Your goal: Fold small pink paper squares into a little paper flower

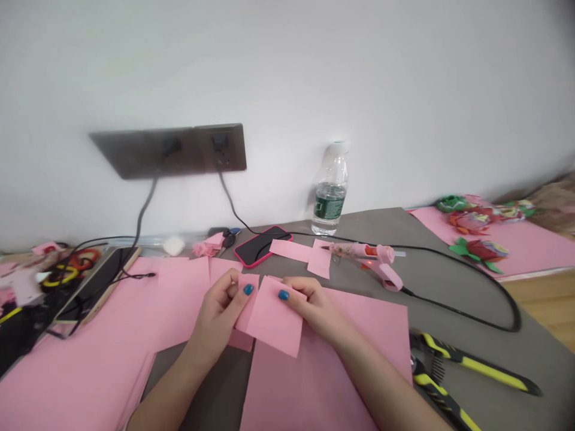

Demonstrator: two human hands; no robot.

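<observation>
A: Wall?
B: Plain wall (269,72), pale grey-white, filling the upper part of the view.
A: Fittings?
B: Dark brown socket panel (193,164), mounted low on the wall, above table height. Two black plugs (220,141) seated, each with a dark cord (146,206) hanging down.
A: Furniture?
B: Grey tabletop (449,278), set along the wall. At right, beside it, a light wood-grained surface (550,299); floor or furniture, cannot be determined.
A: Lighting?
B: Soft and diffuse; wall dims towards the upper right corner.
</observation>
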